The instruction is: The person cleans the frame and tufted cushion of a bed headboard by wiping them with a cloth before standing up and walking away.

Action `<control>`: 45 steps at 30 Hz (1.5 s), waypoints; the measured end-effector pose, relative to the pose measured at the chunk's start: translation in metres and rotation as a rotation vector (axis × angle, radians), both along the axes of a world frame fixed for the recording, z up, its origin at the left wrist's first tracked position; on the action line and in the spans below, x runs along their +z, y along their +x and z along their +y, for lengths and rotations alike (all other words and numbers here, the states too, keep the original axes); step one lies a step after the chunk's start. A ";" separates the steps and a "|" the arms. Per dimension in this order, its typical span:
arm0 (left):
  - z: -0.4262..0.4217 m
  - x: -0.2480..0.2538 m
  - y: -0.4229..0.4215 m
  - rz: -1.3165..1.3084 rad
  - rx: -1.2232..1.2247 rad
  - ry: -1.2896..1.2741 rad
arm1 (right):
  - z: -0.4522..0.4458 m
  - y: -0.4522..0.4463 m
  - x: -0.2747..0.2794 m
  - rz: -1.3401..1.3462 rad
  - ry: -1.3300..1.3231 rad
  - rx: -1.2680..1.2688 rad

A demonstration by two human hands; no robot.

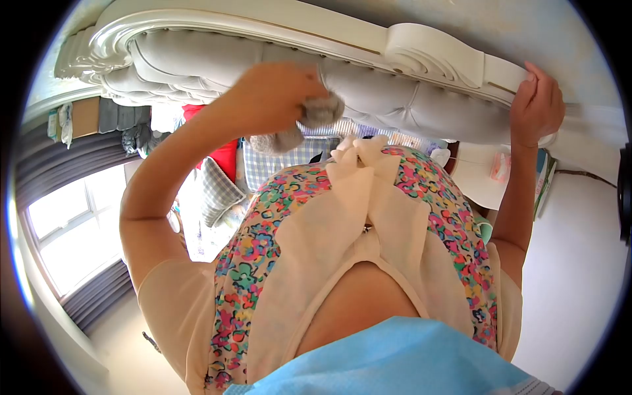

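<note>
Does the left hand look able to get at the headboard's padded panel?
Probably yes: the left hand, holding a grey cloth, appears close to the padded panel, and nothing visible blocks it. The right hand is aside, at the headboard's edge.

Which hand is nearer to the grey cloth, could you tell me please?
The left hand: it grips the grey cloth. The right hand is well away, at the headboard, towards its right end.

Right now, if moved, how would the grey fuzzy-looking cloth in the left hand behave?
The grey fuzzy-looking cloth is probably floppy: it bulges in soft, rounded lumps beside the left hand. Probably light: one hand alone holds it. Unlikely to slip easily: its surface looks matte.
</note>
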State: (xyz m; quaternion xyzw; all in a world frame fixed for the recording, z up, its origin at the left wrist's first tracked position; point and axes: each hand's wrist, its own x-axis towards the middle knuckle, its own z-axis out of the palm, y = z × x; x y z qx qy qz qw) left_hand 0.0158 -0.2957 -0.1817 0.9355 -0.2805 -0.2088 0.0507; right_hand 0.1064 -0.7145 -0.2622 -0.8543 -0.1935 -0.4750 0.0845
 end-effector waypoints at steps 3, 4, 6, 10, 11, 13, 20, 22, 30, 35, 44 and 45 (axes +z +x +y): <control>-0.013 0.034 0.011 -0.393 0.128 -0.228 | -0.004 0.005 -0.001 -0.013 0.010 0.012; -0.020 0.039 0.016 -0.395 0.119 -0.235 | -0.003 0.004 -0.001 -0.019 0.011 0.012; -0.041 0.043 0.026 -0.713 0.072 -0.263 | -0.002 0.001 0.000 -0.030 0.014 0.001; -0.073 -0.007 0.051 -0.703 -0.112 -0.017 | -0.004 0.006 -0.004 -0.118 0.087 0.099; -0.079 -0.010 0.055 -0.701 -0.126 -0.020 | -0.005 0.009 -0.008 -0.228 0.131 0.152; -0.089 -0.008 0.061 -0.640 -0.090 0.018 | -0.005 0.009 -0.012 -0.231 0.163 0.165; -0.115 0.023 0.069 -0.461 -0.187 -0.052 | 0.009 -0.007 -0.009 -0.078 0.211 0.211; -0.129 0.024 0.071 -0.559 -0.252 -0.040 | 0.011 -0.007 -0.009 -0.088 0.214 0.189; -0.201 -0.027 0.073 -0.964 -0.328 -0.490 | 0.006 -0.001 -0.030 0.309 0.750 0.330; -0.159 -0.013 0.055 -0.851 -0.445 -0.266 | 0.013 -0.007 -0.017 0.051 0.502 0.251; -0.023 -0.019 0.045 -1.031 -0.160 -0.080 | -0.015 -0.003 -0.033 0.144 0.483 0.182; -0.013 -0.014 0.037 -1.054 -0.145 -0.045 | -0.013 -0.005 -0.028 0.152 0.448 0.131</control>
